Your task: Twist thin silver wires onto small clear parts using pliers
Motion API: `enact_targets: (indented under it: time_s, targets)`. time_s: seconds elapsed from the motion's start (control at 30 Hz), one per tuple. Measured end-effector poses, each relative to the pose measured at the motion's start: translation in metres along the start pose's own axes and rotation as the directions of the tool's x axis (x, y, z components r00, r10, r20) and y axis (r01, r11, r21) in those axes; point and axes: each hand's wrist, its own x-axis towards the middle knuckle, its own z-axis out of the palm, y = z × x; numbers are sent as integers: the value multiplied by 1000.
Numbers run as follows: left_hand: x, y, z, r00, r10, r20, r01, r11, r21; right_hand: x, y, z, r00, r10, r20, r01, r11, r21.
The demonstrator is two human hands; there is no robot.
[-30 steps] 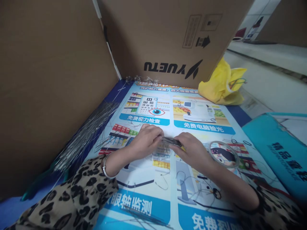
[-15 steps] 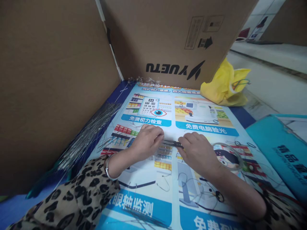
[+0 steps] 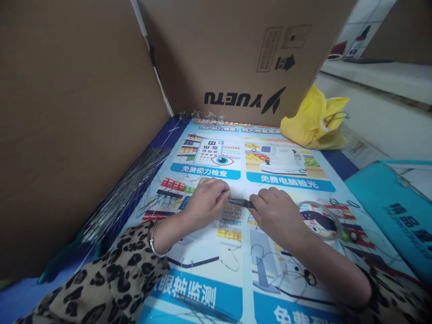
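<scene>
Pliers [image 3: 241, 203] sit in your right hand [image 3: 276, 216], its fingers wrapped around the handles, with the narrow nose pointing left over the middle of the poster [image 3: 229, 283]. Your left hand [image 3: 209, 202] is just beside the tip, thumb and fingers pinched together; you cannot tell what lies between them, as it is too small and partly hidden.

A silver bracelet [image 3: 152, 238] circles your left wrist. To the left on the blue worktop [image 3: 340, 163] lies a long bundle of thin wires [image 3: 126, 193], beside a brown cardboard panel [image 3: 74, 112]. More loose wires [image 3: 205, 309] lie at the near edge of the poster. Near your right forearm is a clear ring [image 3: 339, 225]. A yellow bag [image 3: 307, 128] slumps at the far right, and a teal box [image 3: 388, 202] stands nearer on the right.
</scene>
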Motion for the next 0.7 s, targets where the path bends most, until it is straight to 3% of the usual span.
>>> enact_targets:
  time_s: [0.57,0.7]
  targets:
    - [-2,-2,1,995,95,-33,-95,995,6,-1,1,3,1000,21,-14,-21,1000,4]
    - [-1,-1,1,998,40,-56,-40,999,-1,-1,3,4,998,51,19,-52,998,21]
